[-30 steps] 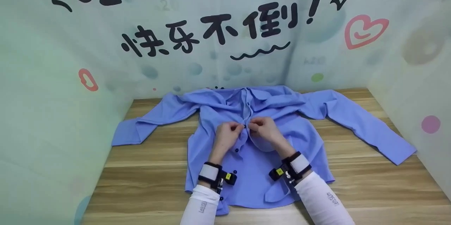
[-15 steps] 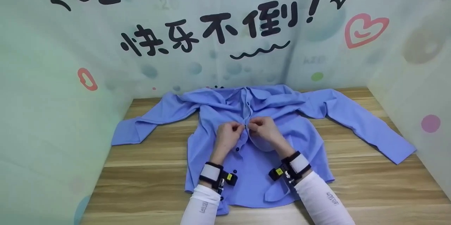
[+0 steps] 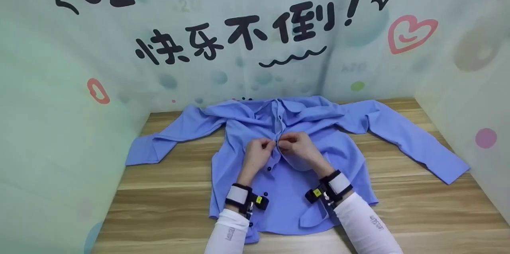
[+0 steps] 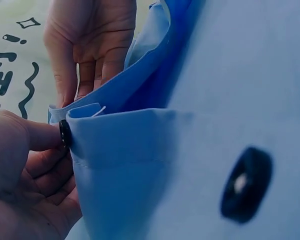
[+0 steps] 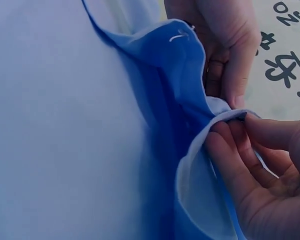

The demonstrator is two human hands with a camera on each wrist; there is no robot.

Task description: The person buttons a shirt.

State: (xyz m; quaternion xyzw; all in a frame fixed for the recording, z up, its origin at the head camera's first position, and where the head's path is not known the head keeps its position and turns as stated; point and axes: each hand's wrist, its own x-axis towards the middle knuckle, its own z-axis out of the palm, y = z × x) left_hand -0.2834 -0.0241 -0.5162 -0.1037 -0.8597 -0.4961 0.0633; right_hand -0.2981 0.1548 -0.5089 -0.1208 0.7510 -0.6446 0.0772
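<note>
A blue long-sleeved shirt (image 3: 342,162) lies front up with its lower front parted. My left hand (image 3: 257,154) pinches one front edge near mid-chest; in the left wrist view its thumb presses against a black button (image 4: 65,133) there. Right beside it, my right hand (image 3: 301,146) pinches the opposite front edge (image 5: 190,155) between thumb and fingers. The fingertips of both hands nearly meet, and the two edges lie against each other in the left wrist view. Whether the button sits in a buttonhole cannot be seen.
Under the shirt is a wood-grain table (image 3: 167,202). Its sleeves spread to both sides, near the side walls. More black buttons (image 3: 269,169) run down the left front edge. A printed cloth backdrop (image 3: 239,75) stands behind the table.
My right hand has shifted slightly left, closer to the left hand, and the button between them is now less visible from above. The left hand stays almost still.
</note>
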